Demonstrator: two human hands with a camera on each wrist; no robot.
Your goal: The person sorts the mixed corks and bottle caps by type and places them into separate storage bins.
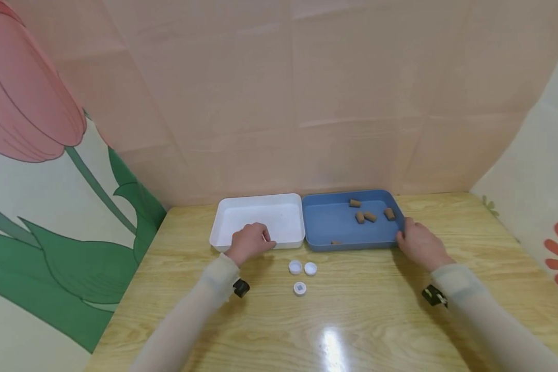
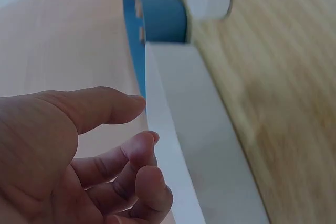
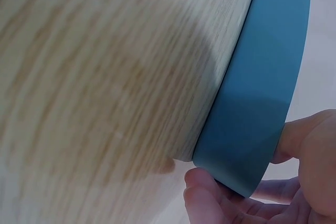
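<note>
At the right front corner of a blue tray [image 1: 349,247], my right hand [image 1: 420,243] grips the wall. In the right wrist view the thumb lies at the rim, with the fingers round the outside of the corner. My left hand [image 1: 251,242] is over the front edge of a white tray [image 1: 216,232]. Its fingers bend loosely, with a gap between thumb and forefinger and nothing seen between them. A bit of orange [image 1: 234,235] shows beside that hand, mostly hidden. Several brown corks [image 1: 370,217] lie inside the blue tray.
Three round white caps, one cap [image 1: 299,289] nearer me and a pair [image 1: 295,267] behind it, lie on the wooden table [image 1: 269,330] in front of the trays. The trays stand side by side near a pinkish cloth backdrop [image 1: 260,129].
</note>
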